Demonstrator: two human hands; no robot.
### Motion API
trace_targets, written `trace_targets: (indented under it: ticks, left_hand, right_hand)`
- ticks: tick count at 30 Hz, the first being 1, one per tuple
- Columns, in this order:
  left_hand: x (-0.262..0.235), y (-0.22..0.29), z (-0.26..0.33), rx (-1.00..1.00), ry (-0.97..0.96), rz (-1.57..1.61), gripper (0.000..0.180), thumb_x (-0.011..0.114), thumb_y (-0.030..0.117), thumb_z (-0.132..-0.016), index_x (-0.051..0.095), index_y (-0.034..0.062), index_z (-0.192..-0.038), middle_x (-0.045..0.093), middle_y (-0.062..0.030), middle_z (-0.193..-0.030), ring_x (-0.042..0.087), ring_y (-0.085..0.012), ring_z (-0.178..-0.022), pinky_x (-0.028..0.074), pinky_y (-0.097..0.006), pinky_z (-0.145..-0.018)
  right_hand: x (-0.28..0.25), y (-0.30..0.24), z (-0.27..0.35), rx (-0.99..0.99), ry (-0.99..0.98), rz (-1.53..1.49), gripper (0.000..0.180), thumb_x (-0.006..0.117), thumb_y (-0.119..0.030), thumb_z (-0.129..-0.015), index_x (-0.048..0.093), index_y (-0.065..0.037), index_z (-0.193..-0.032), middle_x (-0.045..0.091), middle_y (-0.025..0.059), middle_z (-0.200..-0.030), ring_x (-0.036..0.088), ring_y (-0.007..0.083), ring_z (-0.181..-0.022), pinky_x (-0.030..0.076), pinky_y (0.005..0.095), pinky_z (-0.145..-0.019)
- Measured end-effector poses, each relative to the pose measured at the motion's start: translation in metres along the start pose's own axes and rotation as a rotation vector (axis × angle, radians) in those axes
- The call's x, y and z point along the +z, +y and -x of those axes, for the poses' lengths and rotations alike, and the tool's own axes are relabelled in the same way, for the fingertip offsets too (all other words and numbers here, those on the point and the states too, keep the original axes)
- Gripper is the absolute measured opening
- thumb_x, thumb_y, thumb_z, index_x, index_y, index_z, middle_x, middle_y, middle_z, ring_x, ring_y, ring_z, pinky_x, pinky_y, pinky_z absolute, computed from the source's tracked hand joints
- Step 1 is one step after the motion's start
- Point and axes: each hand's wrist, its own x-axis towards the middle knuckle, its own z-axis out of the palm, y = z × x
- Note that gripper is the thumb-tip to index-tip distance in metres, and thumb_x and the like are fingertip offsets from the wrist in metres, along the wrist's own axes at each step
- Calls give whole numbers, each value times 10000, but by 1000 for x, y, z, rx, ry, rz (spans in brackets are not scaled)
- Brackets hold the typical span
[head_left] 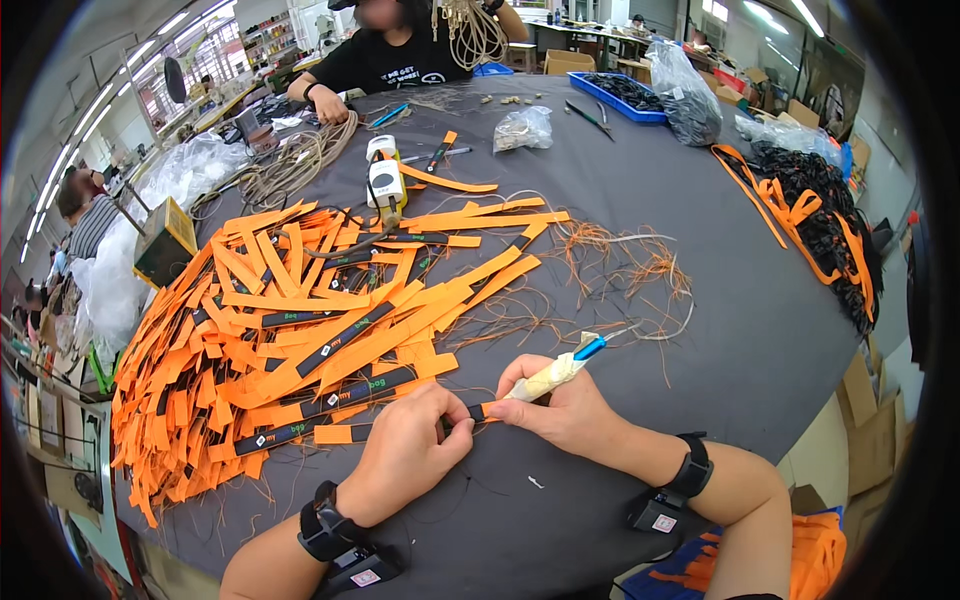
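Note:
My left hand [415, 440] is closed, pinching an orange and black fabric strap [482, 411] just above the table. My right hand [568, 408] grips a pen-like tool [550, 378] wrapped in cream tape, with a blue end and a thin cord at its far side. The tool's working tip is hidden by my fingers, close to the strap's orange end. A large heap of similar straps [290, 300], orange with black printed middles, spreads to the left of my hands. Loose orange and dark thread trimmings [600, 250] lie beyond my right hand.
Across the dark-covered table [740, 330] a person [400, 60] handles coils of beige cord [300, 160]. A white and yellow device [385, 185] and a yellow box [165, 243] stand around the heap. At right are black and orange straps [815, 220] and a blue tray [620, 95].

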Motion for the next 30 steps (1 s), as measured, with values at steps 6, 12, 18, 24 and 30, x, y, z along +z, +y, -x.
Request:
trace_targets:
  ticks: [6,12,18,24,30]
  left_hand:
    - [1,2,-1,-8,-10,-3,110,702,73,-804,614,8,-822,576,-57,-758,538,-120,-566,424,-261,-528]
    - [-19,-4,-7,-151,33,234,73,642,61,-885,611,30,-827,561,40,-738,511,-27,-635,430,-207,-564]
    - [-107,-2,-21,68,512,5,99,604,36,-890,617,12,-986,614,-69,-923,594,-162,-884,465,-283,-799]
    - [-98,7,5,144,237,-881,442,757,71,-719,639,62,-1145,582,-113,-1047,515,-328,-1034,421,-416,-908]
    - [-55,-3,14,219,-105,-637,213,772,152,-748,662,57,-904,575,-82,-918,541,-277,-938,438,-378,-825]
  right_hand:
    - [-1,1,0,-11,1,11,201,746,-181,-890,609,-34,-883,590,-25,-713,490,32,-651,377,218,-555]
    - [0,1,-1,33,49,-72,195,731,-185,-902,605,-37,-896,618,-10,-726,554,39,-653,428,207,-564]
    - [-3,-1,-2,138,131,-272,184,695,-185,-924,579,-46,-894,640,25,-752,649,88,-649,522,216,-591]
    - [-6,0,-1,141,177,-349,165,673,-172,-940,573,-44,-917,633,38,-769,652,102,-652,524,224,-586]
    - [-11,2,-1,105,208,-456,193,657,-221,-959,561,-55,-937,631,39,-750,651,124,-637,522,238,-587]
